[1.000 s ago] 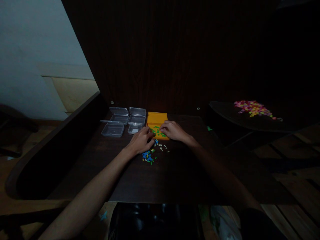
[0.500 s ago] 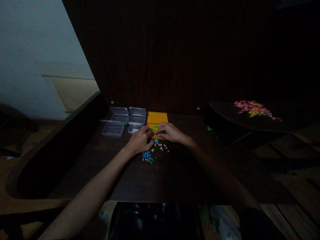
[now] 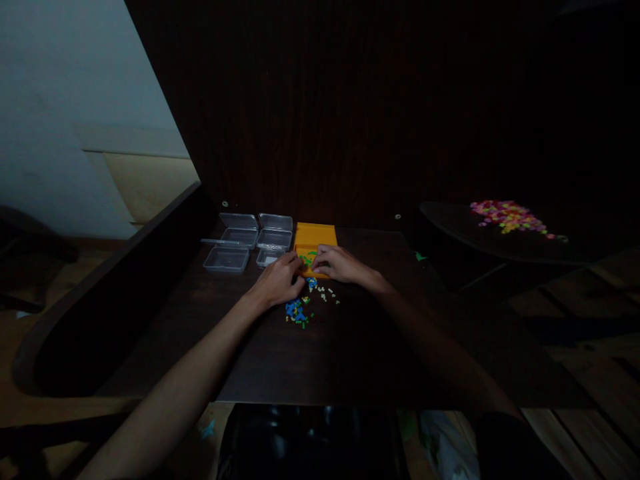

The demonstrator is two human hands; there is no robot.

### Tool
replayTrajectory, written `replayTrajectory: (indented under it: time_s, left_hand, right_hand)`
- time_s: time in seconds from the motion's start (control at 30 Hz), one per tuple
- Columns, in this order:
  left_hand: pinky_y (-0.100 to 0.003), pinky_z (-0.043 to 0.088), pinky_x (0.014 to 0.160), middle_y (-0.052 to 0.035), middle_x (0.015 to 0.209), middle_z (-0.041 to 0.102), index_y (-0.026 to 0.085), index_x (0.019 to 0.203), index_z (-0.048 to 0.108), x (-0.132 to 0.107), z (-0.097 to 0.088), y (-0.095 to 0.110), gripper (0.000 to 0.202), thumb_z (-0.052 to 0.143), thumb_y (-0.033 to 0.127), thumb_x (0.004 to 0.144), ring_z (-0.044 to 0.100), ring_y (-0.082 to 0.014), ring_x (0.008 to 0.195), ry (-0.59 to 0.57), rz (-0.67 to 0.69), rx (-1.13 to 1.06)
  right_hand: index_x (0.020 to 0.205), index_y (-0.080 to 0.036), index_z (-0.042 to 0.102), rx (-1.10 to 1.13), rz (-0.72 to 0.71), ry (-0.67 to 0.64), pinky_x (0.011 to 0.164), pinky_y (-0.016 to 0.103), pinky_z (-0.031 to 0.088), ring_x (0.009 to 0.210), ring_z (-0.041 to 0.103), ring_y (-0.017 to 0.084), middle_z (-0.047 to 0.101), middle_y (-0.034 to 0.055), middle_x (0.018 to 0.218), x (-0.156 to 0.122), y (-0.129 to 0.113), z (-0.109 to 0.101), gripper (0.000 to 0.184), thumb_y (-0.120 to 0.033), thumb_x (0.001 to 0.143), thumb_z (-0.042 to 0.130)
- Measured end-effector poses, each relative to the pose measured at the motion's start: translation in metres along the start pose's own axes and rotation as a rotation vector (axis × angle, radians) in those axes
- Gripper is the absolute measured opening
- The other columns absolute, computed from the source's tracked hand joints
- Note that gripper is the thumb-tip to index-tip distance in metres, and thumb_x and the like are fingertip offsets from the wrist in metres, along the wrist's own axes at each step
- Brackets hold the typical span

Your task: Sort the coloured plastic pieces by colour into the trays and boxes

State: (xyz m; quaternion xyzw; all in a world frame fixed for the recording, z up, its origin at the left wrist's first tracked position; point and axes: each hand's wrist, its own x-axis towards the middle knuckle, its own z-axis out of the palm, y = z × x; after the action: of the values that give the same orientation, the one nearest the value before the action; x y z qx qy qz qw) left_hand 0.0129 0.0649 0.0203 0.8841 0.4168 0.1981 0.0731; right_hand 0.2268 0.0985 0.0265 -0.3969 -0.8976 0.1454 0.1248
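Observation:
An open orange box [image 3: 315, 235] with small green pieces [image 3: 309, 257] inside sits on the dark table [image 3: 350, 347]. My left hand [image 3: 278, 280] rests at the box's front left corner, fingers curled and pressed together. My right hand [image 3: 339, 263] lies over the box's front part, fingers bent down among the green pieces. What either hand pinches is too small to make out. A loose heap of blue, green and white pieces [image 3: 299, 311] lies on the table just in front of both hands.
Several clear plastic boxes [image 3: 245, 243] with open lids stand left of the orange box. A dark side table on the right carries a pile of pink and yellow pieces [image 3: 506, 216]. A dark wooden panel rises behind the table. A raised dark rail [image 3: 115, 293] runs along the table's left edge.
My right hand has slid a little left and toward the front of the orange box, covering more of the green pieces. My left hand has barely moved.

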Motion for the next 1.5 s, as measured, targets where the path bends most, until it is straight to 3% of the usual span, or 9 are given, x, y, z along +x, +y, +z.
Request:
replayTrajectory:
  time_s: [0.2, 0.4, 0.63, 0.87, 1.17, 1.5]
  left_hand:
    - [-0.038, 0.051, 0.090, -0.0089, 0.095, 0.061, 0.016, 0.091, 0.062, -0.002, -0.008, -0.006, 0.019, 0.044, 0.014, 0.085, 0.059, -0.0242, 0.098, -0.040, 0.118, -0.023]
    - [-0.036, 0.051, 0.092, -0.0087, 0.099, 0.062, 0.016, 0.096, 0.066, -0.003, -0.008, -0.008, 0.022, 0.050, 0.012, 0.081, 0.061, -0.0229, 0.098, -0.098, 0.167, -0.056]
    - [-0.032, 0.052, 0.083, -0.0073, 0.091, 0.062, 0.016, 0.084, 0.069, -0.005, -0.006, -0.006, 0.018, 0.053, 0.013, 0.079, 0.064, -0.0213, 0.089, -0.128, 0.204, -0.103]
    - [-0.034, 0.052, 0.090, -0.0090, 0.100, 0.066, 0.016, 0.092, 0.071, -0.004, -0.006, -0.005, 0.023, 0.053, 0.012, 0.078, 0.065, -0.0229, 0.096, -0.106, 0.175, -0.118]
    - [-0.035, 0.053, 0.088, -0.0095, 0.101, 0.067, 0.017, 0.103, 0.072, -0.003, -0.005, -0.001, 0.029, 0.053, 0.015, 0.081, 0.065, -0.0237, 0.095, -0.165, 0.170, -0.060]
    - [-0.033, 0.054, 0.089, -0.0066, 0.098, 0.069, 0.018, 0.092, 0.072, -0.003, -0.005, -0.009, 0.024, 0.052, 0.013, 0.080, 0.067, -0.0212, 0.092, -0.092, 0.072, -0.102]
  right_hand:
    - [0.096, -0.014, 0.073, -0.036, 0.034, -0.011, 0.072, 0.024, 0.037, 0.083, 0.053, 0.015, 0.056, 0.0043, 0.092, 0.000, 0.001, -0.002, 0.011, -0.014, 0.086, 0.068]
    - [0.096, -0.016, 0.074, -0.055, 0.030, 0.005, 0.073, 0.024, 0.037, 0.083, 0.052, 0.015, 0.055, 0.0038, 0.090, -0.004, -0.005, -0.016, 0.011, -0.016, 0.087, 0.068]
    - [0.102, -0.021, 0.076, -0.129, -0.081, -0.145, 0.075, 0.026, 0.040, 0.088, 0.056, 0.018, 0.062, 0.0059, 0.096, -0.010, -0.031, -0.026, 0.019, -0.015, 0.086, 0.067]
    - [0.106, -0.021, 0.076, -0.197, -0.072, -0.221, 0.078, 0.028, 0.043, 0.093, 0.060, 0.020, 0.067, 0.0083, 0.104, -0.009, -0.034, -0.019, 0.025, -0.013, 0.087, 0.061]
    - [0.094, -0.018, 0.077, -0.183, -0.003, -0.244, 0.070, 0.026, 0.042, 0.083, 0.063, 0.019, 0.072, 0.0081, 0.095, -0.009, -0.036, -0.022, 0.022, -0.009, 0.084, 0.059]
    - [0.096, -0.017, 0.076, -0.170, -0.012, -0.216, 0.074, 0.027, 0.043, 0.086, 0.063, 0.020, 0.072, 0.0088, 0.098, -0.008, -0.038, -0.017, 0.022, -0.012, 0.087, 0.057]
